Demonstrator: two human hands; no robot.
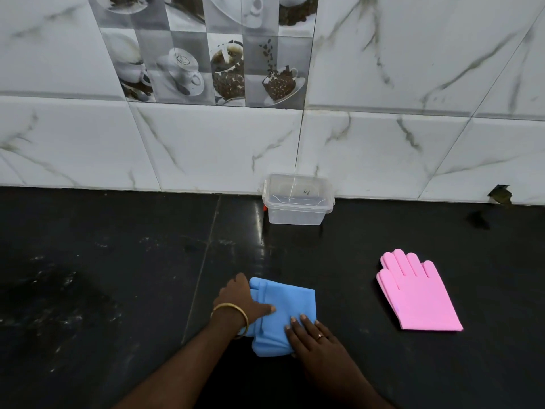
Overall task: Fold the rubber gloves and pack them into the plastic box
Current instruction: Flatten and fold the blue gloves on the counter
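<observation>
Centrally, near the front edge of the black counter [118,261], the blue gloves [290,305] lie folded, pressed flat under both hands: left hand [241,302] on the left portion, right hand [312,335] with fingers straight on the near corner. Pink gloves [418,293] lie flat, stacked, well apart to the right. The clear plastic box [298,202], lid on, sits against the tiled wall [206,143] behind.

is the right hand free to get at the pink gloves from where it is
Probably yes. The right hand lies flat on the blue gloves, and only bare black counter lies between it and the pink gloves on its own side. It would first have to let go of the fold.
</observation>
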